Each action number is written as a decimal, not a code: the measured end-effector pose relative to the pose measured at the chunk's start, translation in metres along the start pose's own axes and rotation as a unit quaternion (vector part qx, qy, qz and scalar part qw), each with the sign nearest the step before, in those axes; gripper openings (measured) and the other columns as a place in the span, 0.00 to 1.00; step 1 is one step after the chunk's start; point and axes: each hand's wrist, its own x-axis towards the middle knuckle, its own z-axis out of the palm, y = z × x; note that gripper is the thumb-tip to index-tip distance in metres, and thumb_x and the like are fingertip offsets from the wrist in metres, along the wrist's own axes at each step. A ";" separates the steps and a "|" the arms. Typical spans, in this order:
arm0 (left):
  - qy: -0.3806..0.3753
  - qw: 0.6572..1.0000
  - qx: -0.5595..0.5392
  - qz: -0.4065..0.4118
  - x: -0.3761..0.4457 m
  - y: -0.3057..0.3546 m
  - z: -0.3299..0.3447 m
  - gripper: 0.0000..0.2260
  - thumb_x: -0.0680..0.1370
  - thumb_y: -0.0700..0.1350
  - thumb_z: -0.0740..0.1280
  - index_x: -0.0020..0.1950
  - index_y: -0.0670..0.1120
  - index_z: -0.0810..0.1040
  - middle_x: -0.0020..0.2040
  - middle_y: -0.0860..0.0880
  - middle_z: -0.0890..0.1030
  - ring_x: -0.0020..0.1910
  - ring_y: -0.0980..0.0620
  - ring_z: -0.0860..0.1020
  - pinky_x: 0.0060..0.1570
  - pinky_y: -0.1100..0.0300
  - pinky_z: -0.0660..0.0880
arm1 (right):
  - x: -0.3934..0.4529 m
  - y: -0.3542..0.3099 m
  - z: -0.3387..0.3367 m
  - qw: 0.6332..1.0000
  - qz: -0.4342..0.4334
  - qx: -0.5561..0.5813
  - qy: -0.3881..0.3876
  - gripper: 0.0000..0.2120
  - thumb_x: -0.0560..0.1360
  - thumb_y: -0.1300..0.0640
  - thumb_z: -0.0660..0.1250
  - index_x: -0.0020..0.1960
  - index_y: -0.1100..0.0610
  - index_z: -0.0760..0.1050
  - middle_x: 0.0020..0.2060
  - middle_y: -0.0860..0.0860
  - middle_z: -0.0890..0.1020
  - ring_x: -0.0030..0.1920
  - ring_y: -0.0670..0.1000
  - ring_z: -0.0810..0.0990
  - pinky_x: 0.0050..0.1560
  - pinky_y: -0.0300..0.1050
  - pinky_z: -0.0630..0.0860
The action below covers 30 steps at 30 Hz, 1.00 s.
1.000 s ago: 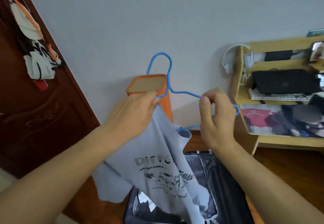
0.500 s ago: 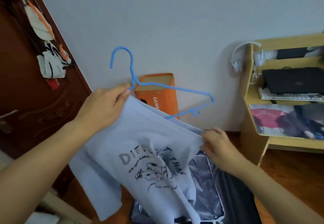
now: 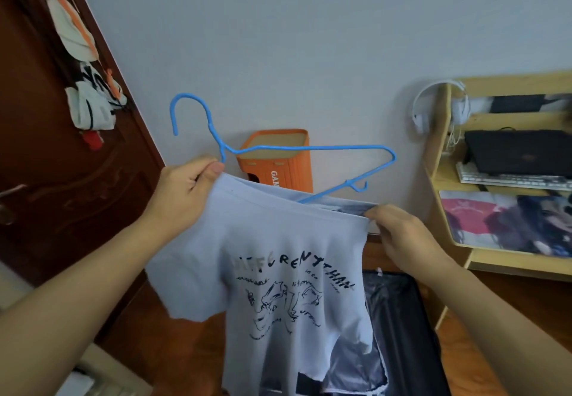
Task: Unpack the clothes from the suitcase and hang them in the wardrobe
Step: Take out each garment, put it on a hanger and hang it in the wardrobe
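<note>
While your left hand (image 3: 182, 188) pinches the pale blue T-shirt (image 3: 288, 275) together with the neck of the blue hanger (image 3: 309, 148), your right hand (image 3: 402, 234) pinches the shirt's upper edge on the other side, so both grips hold cloth. You hold the shirt stretched between your 2 hands, above the open dark suitcase (image 3: 402, 327) on the wood floor. Its lower bar slips inside the shirt. An orange box (image 3: 278, 160) stands against the wall behind, with a wooden counter (image 3: 442, 179) at right.

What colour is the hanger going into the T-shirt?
Bright blue: the hanger shows clearly against the grey wall in the head view, above the pale T-shirt.
</note>
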 end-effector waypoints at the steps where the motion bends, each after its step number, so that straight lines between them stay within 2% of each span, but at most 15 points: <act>1: 0.001 1.000 -0.006 -0.002 -0.001 0.000 0.003 0.23 0.83 0.56 0.59 0.46 0.38 0.79 0.37 0.37 0.77 0.36 0.37 0.75 0.38 0.51 0.71 | 0.000 0.000 0.000 1.000 0.000 -0.002 0.009 0.24 0.68 0.78 0.63 0.58 0.58 0.79 0.51 0.53 0.82 0.52 0.59 0.81 0.52 0.49 0.78; 4: -0.002 1.000 0.010 0.019 -0.003 -0.003 0.005 0.22 0.83 0.57 0.59 0.47 0.41 0.80 0.34 0.42 0.78 0.33 0.44 0.74 0.36 0.53 0.71 | 0.000 0.003 -0.007 0.999 -0.019 -0.003 0.031 0.25 0.65 0.80 0.63 0.55 0.59 0.80 0.48 0.54 0.82 0.49 0.59 0.81 0.47 0.51 0.79; 6: -0.018 0.991 0.093 0.094 -0.005 -0.013 0.001 0.21 0.84 0.56 0.59 0.48 0.43 0.82 0.34 0.45 0.80 0.32 0.47 0.77 0.34 0.52 0.75 | 0.000 0.003 -0.014 0.998 -0.045 -0.021 0.036 0.25 0.64 0.80 0.63 0.55 0.61 0.80 0.47 0.54 0.82 0.48 0.60 0.81 0.46 0.53 0.80; 9: -0.046 0.934 0.258 0.242 -0.009 -0.035 -0.001 0.18 0.85 0.53 0.60 0.47 0.45 0.83 0.36 0.47 0.83 0.32 0.42 0.82 0.26 0.50 0.76 | 0.003 0.005 -0.021 0.993 -0.085 -0.073 0.031 0.23 0.63 0.79 0.64 0.53 0.62 0.80 0.44 0.56 0.81 0.43 0.61 0.80 0.41 0.55 0.80; 11: -0.068 0.913 0.298 0.269 -0.015 -0.040 0.006 0.18 0.85 0.54 0.60 0.45 0.47 0.83 0.34 0.48 0.81 0.29 0.42 0.81 0.22 0.52 0.74 | 0.010 0.006 -0.023 0.990 -0.098 -0.102 0.029 0.20 0.64 0.78 0.65 0.51 0.62 0.80 0.42 0.56 0.79 0.41 0.61 0.78 0.38 0.55 0.77; 13: -0.085 0.920 0.298 0.239 -0.017 -0.030 0.018 0.20 0.85 0.57 0.58 0.44 0.48 0.82 0.33 0.48 0.81 0.28 0.41 0.80 0.22 0.53 0.73 | 0.023 -0.002 -0.028 0.988 -0.102 -0.108 0.041 0.15 0.65 0.76 0.65 0.47 0.62 0.77 0.40 0.56 0.77 0.40 0.62 0.76 0.37 0.55 0.75; 15: -0.075 0.943 0.264 0.190 -0.012 -0.010 0.028 0.18 0.85 0.58 0.56 0.43 0.50 0.78 0.31 0.48 0.79 0.28 0.39 0.79 0.24 0.53 0.73 | 0.040 -0.022 -0.030 0.989 -0.115 -0.065 0.061 0.14 0.67 0.75 0.63 0.48 0.62 0.77 0.42 0.56 0.76 0.44 0.61 0.76 0.41 0.54 0.75; 16: -0.062 0.958 0.233 0.158 -0.009 0.001 0.031 0.16 0.84 0.58 0.56 0.44 0.51 0.75 0.29 0.49 0.76 0.28 0.39 0.77 0.25 0.54 0.73 | 0.048 -0.031 -0.029 0.991 -0.111 -0.024 0.075 0.14 0.70 0.74 0.62 0.52 0.63 0.77 0.47 0.56 0.77 0.49 0.59 0.76 0.49 0.53 0.76; 18: -0.040 0.983 0.159 0.084 -0.002 0.019 0.034 0.13 0.82 0.57 0.59 0.45 0.51 0.74 0.27 0.53 0.69 0.27 0.42 0.72 0.28 0.56 0.69 | 0.060 -0.042 -0.032 0.992 -0.065 0.066 0.084 0.15 0.77 0.66 0.63 0.63 0.61 0.75 0.59 0.56 0.75 0.62 0.54 0.73 0.65 0.46 0.70; 19: -0.031 0.990 0.126 0.052 0.000 0.026 0.034 0.12 0.81 0.57 0.60 0.44 0.52 0.73 0.26 0.55 0.67 0.27 0.45 0.69 0.30 0.57 0.67 | 0.061 -0.040 -0.032 0.994 -0.029 0.080 0.064 0.13 0.80 0.59 0.63 0.64 0.57 0.75 0.60 0.54 0.76 0.63 0.52 0.73 0.66 0.44 0.68; 20: -0.025 0.994 0.102 0.027 0.000 0.030 0.034 0.13 0.80 0.58 0.61 0.41 0.52 0.71 0.25 0.54 0.66 0.28 0.47 0.66 0.30 0.56 0.66 | 0.060 -0.035 -0.032 0.997 0.008 0.073 0.016 0.09 0.82 0.52 0.59 0.59 0.51 0.76 0.55 0.50 0.79 0.58 0.51 0.75 0.62 0.45 0.69; 21: -0.025 0.996 0.089 0.009 0.000 0.031 0.034 0.15 0.80 0.59 0.62 0.38 0.53 0.68 0.25 0.53 0.65 0.28 0.47 0.65 0.30 0.55 0.65 | 0.056 -0.031 -0.033 0.996 0.053 0.055 -0.054 0.12 0.83 0.45 0.53 0.50 0.45 0.74 0.45 0.46 0.80 0.50 0.52 0.78 0.54 0.48 0.72; 23: -0.038 0.996 0.085 -0.012 -0.001 0.033 0.036 0.18 0.79 0.61 0.62 0.34 0.52 0.66 0.24 0.51 0.65 0.28 0.45 0.66 0.30 0.53 0.66 | 0.049 -0.028 -0.028 0.989 0.088 0.008 -0.123 0.21 0.80 0.34 0.44 0.40 0.45 0.65 0.31 0.46 0.74 0.38 0.56 0.76 0.41 0.51 0.70; 26: -0.066 0.992 0.103 0.009 -0.003 0.041 0.045 0.23 0.79 0.63 0.59 0.36 0.46 0.74 0.25 0.53 0.66 0.29 0.48 0.66 0.31 0.54 0.63 | 0.055 -0.049 -0.019 0.996 0.025 -0.029 -0.081 0.22 0.78 0.33 0.38 0.39 0.46 0.60 0.28 0.46 0.70 0.33 0.57 0.70 0.35 0.51 0.64; 30: -0.055 0.989 0.126 0.057 0.004 0.061 0.046 0.21 0.81 0.59 0.60 0.38 0.45 0.74 0.25 0.57 0.63 0.32 0.53 0.63 0.31 0.57 0.62 | 0.074 -0.072 -0.021 0.999 0.006 -0.039 -0.018 0.23 0.80 0.35 0.42 0.43 0.52 0.64 0.30 0.52 0.74 0.33 0.60 0.71 0.32 0.51 0.60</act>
